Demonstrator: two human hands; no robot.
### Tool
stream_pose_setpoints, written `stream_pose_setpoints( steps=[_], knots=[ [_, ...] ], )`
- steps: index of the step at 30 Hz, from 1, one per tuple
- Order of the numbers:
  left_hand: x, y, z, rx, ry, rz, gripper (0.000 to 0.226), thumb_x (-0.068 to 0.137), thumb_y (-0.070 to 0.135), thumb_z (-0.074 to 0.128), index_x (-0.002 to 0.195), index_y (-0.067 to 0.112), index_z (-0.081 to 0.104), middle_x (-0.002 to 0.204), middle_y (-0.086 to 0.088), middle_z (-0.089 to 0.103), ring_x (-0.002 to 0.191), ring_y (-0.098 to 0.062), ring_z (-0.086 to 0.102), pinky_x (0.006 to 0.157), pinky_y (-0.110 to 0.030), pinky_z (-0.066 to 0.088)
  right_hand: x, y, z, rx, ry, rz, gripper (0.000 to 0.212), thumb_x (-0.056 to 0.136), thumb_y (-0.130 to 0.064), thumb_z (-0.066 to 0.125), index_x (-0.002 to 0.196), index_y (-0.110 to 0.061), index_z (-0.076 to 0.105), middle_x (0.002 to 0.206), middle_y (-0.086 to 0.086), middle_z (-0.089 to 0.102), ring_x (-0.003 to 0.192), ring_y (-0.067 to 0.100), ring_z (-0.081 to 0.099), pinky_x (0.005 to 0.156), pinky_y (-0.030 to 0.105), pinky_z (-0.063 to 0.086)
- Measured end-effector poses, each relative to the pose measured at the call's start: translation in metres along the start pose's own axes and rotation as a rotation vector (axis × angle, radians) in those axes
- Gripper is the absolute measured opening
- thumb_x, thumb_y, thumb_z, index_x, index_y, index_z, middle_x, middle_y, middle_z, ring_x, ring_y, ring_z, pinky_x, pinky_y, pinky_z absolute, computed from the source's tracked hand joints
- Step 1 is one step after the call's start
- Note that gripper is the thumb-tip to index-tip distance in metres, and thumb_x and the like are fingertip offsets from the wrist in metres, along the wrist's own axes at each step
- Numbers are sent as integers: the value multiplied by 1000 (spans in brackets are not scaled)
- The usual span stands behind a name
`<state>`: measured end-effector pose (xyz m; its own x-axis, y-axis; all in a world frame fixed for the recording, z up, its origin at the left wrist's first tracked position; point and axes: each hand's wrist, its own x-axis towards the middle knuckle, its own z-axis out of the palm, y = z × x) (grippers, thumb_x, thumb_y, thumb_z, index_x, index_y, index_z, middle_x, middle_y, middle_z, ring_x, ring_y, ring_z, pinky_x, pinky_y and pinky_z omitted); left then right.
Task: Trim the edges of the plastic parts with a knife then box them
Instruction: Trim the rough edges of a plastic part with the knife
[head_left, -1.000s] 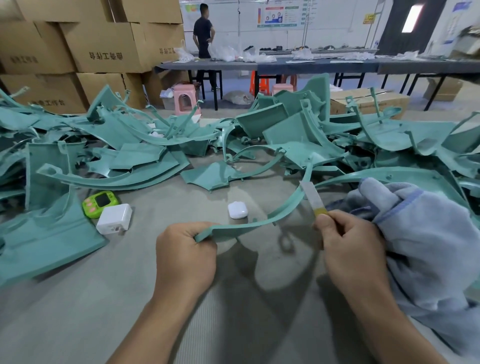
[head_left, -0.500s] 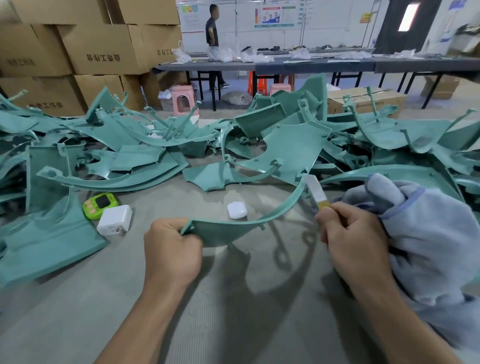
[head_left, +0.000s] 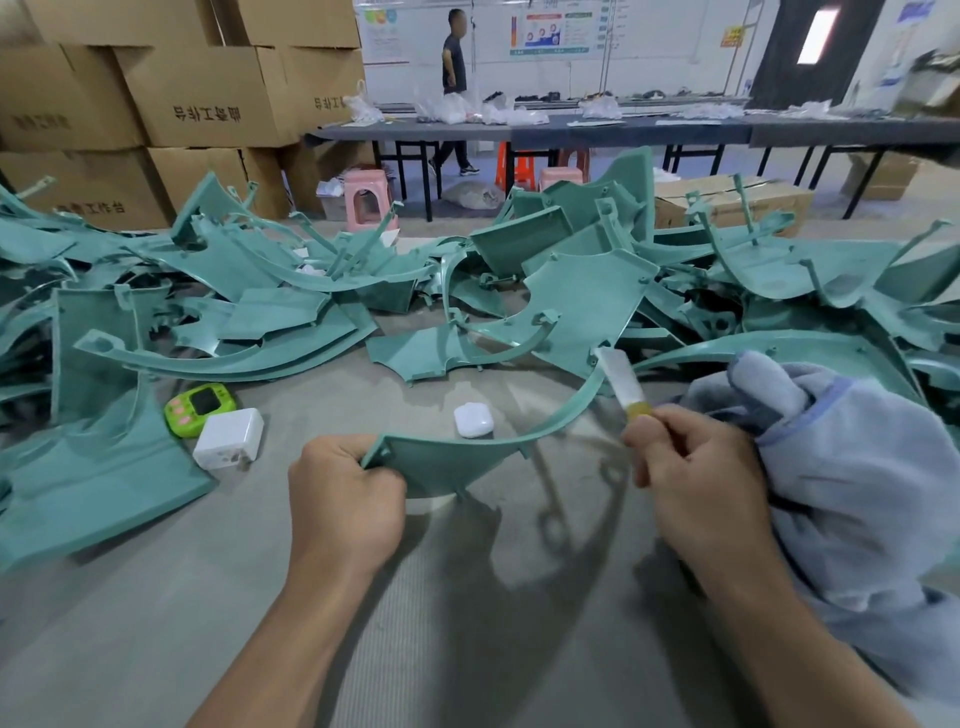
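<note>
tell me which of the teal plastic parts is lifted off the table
The curved part the left hand grips, knife at its arm; the rest lie piled on the table.

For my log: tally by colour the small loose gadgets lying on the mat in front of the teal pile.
White: 2 (charger block, earbud case)
Green: 1 (timer)
Total: 3

We read "工作台" closing the print on a lower cardboard box (head_left: 91, 209). The wall posters (head_left: 550, 28) are too small for us.
</note>
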<state>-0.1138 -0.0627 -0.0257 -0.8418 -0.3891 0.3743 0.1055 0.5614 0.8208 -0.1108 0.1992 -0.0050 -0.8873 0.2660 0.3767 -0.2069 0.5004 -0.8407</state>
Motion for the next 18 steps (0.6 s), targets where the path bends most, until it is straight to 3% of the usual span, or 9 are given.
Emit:
stream_pose_setpoints(
  steps=[2,4,5,7,9,11,14,16,18],
  knots=[
    [2,-1,0,-4,-15,-31,9,58,-2,54,57,5,60,50,9,40,53,-14,34,42,-34,38,-14,-17,5,137,-175,-166,25,94,-31,62,70,-24,65,56,1,56,48,2,43,47,22,34],
    [2,-1,0,-16,-27,-64,12,62,-10,58,56,1,61,53,4,46,55,-16,38,44,-44,45,-23,-24,14,65,-319,-245,23,92,-40,59,72,-31,64,59,-5,58,50,2,46,48,15,34],
    [2,0,0,-12,-27,-60,12,61,-9,58,54,0,60,53,4,43,55,-16,36,44,-42,42,-23,-21,17,-2,-310,-224,24,93,-40,59,70,-34,63,58,-9,58,51,3,48,49,14,34],
    [0,2,0,8,-31,-40,9,58,-2,53,50,2,55,54,6,34,57,-15,30,49,-32,33,-13,-8,16,-67,-170,-4,28,96,-35,61,68,-30,65,57,-10,61,52,6,51,51,21,37],
    [-2,4,0,29,-27,-26,13,60,-6,54,50,2,52,53,9,31,56,-14,28,51,-30,30,0,7,6,-220,-8,242,29,98,-35,58,76,-19,67,65,-3,66,69,22,63,59,30,42],
    [-3,4,0,42,-2,-34,19,62,-14,55,52,2,49,49,11,29,52,-11,24,50,-29,27,7,15,-4,-301,106,282,31,99,-34,56,77,-13,66,67,1,65,74,30,63,59,33,40],
    [-2,5,-1,45,9,-46,20,63,-17,54,54,2,52,46,11,30,48,-10,24,49,-29,27,-4,-2,-2,-66,67,56,27,97,-28,62,72,-20,66,56,-7,58,52,8,50,50,29,36],
    [-2,4,-1,49,5,-49,19,62,-17,54,53,-1,52,46,9,33,48,-10,26,49,-29,28,-22,-22,9,62,-133,-127,23,96,-32,64,73,-30,67,58,-11,58,51,3,47,49,19,36],
    [-1,3,-1,48,-6,-57,17,61,-16,53,52,-2,54,47,5,37,51,-13,32,50,-29,31,-35,-29,20,-5,-304,-233,21,93,-44,59,77,-32,64,63,-11,59,54,5,50,50,19,39]
  ],
)
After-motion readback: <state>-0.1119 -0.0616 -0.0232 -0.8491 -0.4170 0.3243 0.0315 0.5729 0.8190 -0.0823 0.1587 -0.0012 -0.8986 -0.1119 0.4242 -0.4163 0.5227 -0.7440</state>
